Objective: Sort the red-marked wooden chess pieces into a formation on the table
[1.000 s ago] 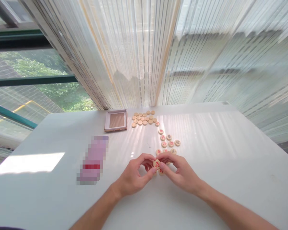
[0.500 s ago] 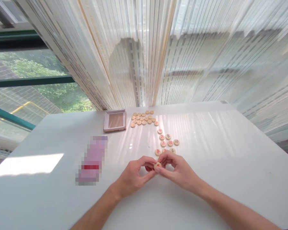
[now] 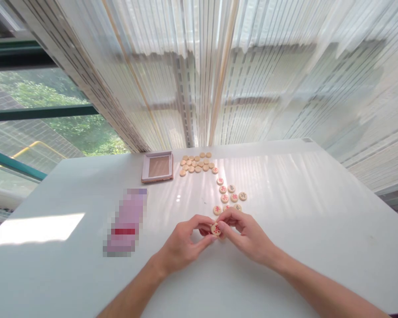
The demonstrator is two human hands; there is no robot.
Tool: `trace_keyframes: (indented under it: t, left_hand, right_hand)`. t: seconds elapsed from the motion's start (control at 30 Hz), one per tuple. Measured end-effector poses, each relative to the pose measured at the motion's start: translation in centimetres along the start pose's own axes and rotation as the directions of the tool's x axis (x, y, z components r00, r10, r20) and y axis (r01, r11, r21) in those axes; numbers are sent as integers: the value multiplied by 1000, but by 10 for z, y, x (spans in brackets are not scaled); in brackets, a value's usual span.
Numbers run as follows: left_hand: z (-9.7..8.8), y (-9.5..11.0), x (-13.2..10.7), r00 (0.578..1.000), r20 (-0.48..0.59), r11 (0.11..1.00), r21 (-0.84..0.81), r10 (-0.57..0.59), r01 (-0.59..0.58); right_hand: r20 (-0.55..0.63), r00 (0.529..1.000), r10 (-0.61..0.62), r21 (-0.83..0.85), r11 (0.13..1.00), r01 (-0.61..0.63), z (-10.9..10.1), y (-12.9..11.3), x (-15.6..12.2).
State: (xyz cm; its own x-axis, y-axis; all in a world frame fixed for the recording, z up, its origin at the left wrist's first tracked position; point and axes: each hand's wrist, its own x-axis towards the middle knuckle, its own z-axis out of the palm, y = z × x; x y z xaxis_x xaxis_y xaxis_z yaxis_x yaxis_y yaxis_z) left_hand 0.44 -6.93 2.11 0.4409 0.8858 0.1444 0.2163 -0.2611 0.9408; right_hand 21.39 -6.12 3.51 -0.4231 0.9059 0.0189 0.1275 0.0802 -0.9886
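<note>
Low before me, the round red-marked disc point(image 3: 215, 229) tilts its face my way, showing no long axis. Left hand point(image 3: 185, 242) and right hand point(image 3: 250, 236) both pinch it, neither nearer; other lettered discs point(image 3: 224, 198) lie just beyond.

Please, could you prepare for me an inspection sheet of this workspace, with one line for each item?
Surface: white table, with a bright sunlit patch at left.
Job's things: discs with red or dark characters lie beyond the hands; discs without visible characters are grouped beside a shallow open box.
Clutter: a purple item at left, too pixelated to identify.
Grips: left hand and right hand together hold one red-marked disc at the fingertips.
Cables: nothing seen.
Surroundings: sheer striped curtain behind the table; window at left, greenery outside.
</note>
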Motion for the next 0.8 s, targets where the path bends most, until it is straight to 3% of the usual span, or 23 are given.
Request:
trace_keyframes:
  t: [0.33, 0.8]
  left_hand:
    - [-2, 1, 3, 998, -29, 998, -21, -57, 56]
    - [-5, 9, 6, 986, 58, 969, -182, -158, 166]
  right_hand:
    - [50, 995, -81, 9, 997, 81, -1, 0, 0]
    - [52, 994, -94, -6, 995, 95, 0, 3, 0]
